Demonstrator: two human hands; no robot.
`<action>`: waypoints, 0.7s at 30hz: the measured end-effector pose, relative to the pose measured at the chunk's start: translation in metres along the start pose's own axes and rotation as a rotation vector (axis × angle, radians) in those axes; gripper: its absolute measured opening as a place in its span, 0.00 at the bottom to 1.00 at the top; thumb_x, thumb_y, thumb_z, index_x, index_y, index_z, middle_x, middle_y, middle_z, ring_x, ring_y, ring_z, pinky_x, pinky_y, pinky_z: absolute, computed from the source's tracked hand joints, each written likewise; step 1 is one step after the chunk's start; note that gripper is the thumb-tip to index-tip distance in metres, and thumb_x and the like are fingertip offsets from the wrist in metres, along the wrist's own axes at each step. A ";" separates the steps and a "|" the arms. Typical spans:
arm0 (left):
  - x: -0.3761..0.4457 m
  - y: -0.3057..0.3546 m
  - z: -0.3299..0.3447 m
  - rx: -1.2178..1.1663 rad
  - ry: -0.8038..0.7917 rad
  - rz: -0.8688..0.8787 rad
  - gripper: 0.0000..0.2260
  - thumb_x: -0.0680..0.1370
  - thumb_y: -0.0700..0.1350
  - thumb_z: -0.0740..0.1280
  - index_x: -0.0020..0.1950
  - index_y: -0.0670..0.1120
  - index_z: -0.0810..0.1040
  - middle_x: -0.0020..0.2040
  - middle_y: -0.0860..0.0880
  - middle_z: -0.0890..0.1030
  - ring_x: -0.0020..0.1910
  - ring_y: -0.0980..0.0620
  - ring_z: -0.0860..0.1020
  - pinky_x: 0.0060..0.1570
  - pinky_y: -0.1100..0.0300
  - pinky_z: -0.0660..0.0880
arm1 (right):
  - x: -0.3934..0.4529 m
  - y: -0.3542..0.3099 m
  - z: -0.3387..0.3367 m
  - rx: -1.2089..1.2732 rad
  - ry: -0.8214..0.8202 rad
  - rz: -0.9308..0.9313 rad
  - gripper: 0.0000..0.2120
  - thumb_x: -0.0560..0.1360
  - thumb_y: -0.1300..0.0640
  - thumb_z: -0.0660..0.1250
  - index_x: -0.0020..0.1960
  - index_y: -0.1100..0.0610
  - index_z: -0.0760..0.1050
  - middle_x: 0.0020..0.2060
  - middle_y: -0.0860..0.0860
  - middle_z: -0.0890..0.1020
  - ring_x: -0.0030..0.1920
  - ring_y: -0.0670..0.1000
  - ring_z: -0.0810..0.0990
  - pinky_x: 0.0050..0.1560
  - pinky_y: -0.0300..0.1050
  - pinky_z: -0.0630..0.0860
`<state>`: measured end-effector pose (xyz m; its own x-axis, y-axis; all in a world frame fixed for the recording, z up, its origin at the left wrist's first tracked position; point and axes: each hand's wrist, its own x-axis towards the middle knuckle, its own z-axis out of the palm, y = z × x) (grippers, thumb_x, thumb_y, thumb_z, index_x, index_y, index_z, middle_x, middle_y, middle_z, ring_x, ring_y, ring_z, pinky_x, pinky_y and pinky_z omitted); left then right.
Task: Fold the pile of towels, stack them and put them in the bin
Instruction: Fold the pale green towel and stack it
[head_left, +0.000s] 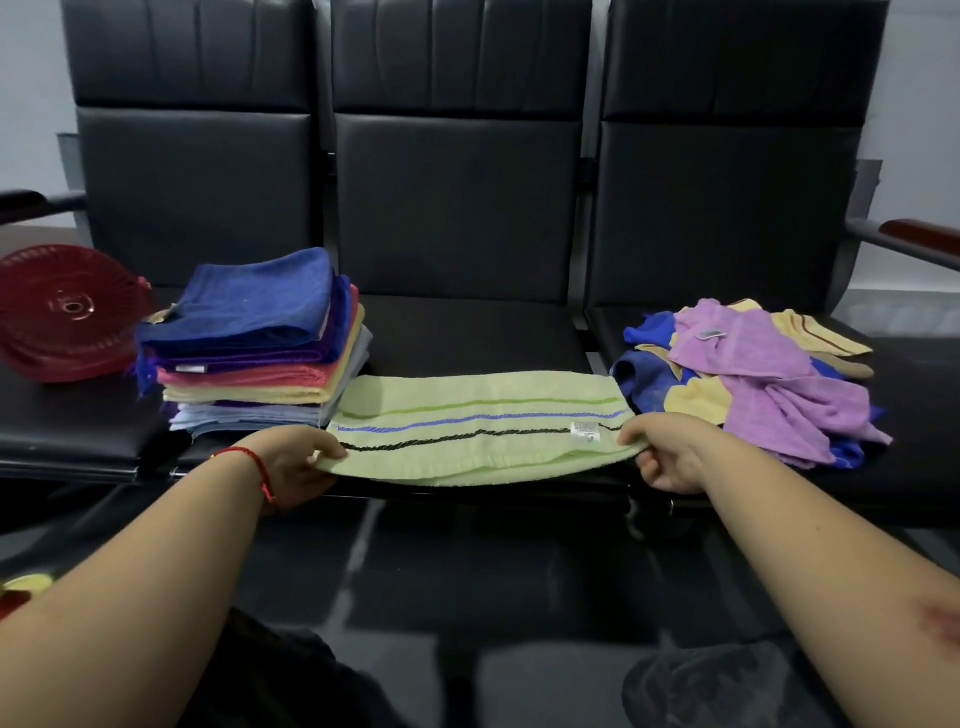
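Looks like a waiting room: a row of joined black padded seats (457, 218) (wooden-capped armrest (917, 234)), glossy dark floor (519, 571).

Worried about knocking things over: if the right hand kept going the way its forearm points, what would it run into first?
The right hand points forward-left along the pale green striped towel it pinches. Past that, probably the folded towel stack, though depth is unclear.

One head-worn camera looks forward and down, close over both hands' grip on the towel (480, 431); seats (457, 208) fill the view beyond.
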<state>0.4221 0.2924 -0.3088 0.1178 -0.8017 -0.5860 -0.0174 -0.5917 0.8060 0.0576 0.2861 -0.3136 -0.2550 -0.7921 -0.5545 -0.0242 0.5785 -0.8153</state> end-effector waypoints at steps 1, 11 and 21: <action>-0.001 0.001 -0.001 -0.042 -0.037 -0.007 0.06 0.78 0.32 0.61 0.40 0.37 0.71 0.25 0.44 0.77 0.17 0.52 0.75 0.17 0.65 0.72 | -0.002 -0.002 -0.001 0.060 -0.028 0.025 0.10 0.74 0.66 0.61 0.39 0.54 0.68 0.27 0.48 0.61 0.22 0.44 0.58 0.18 0.30 0.56; 0.003 -0.005 -0.006 -0.092 -0.110 -0.014 0.07 0.78 0.40 0.66 0.40 0.40 0.75 0.25 0.48 0.77 0.33 0.53 0.75 0.22 0.66 0.75 | -0.014 -0.029 0.018 0.540 0.022 -0.213 0.04 0.74 0.61 0.60 0.48 0.57 0.72 0.42 0.54 0.77 0.40 0.52 0.77 0.41 0.47 0.75; 0.005 -0.007 0.002 0.033 -0.213 -0.037 0.06 0.79 0.41 0.63 0.42 0.44 0.73 0.33 0.49 0.73 0.27 0.55 0.76 0.32 0.65 0.73 | -0.081 -0.081 0.155 0.238 0.038 -0.665 0.07 0.74 0.58 0.61 0.39 0.59 0.71 0.35 0.52 0.71 0.36 0.50 0.72 0.34 0.34 0.74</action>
<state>0.4209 0.2929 -0.3177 -0.0930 -0.7773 -0.6222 -0.0497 -0.6205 0.7826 0.2298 0.2738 -0.2283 -0.2934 -0.9529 0.0765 0.0239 -0.0873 -0.9959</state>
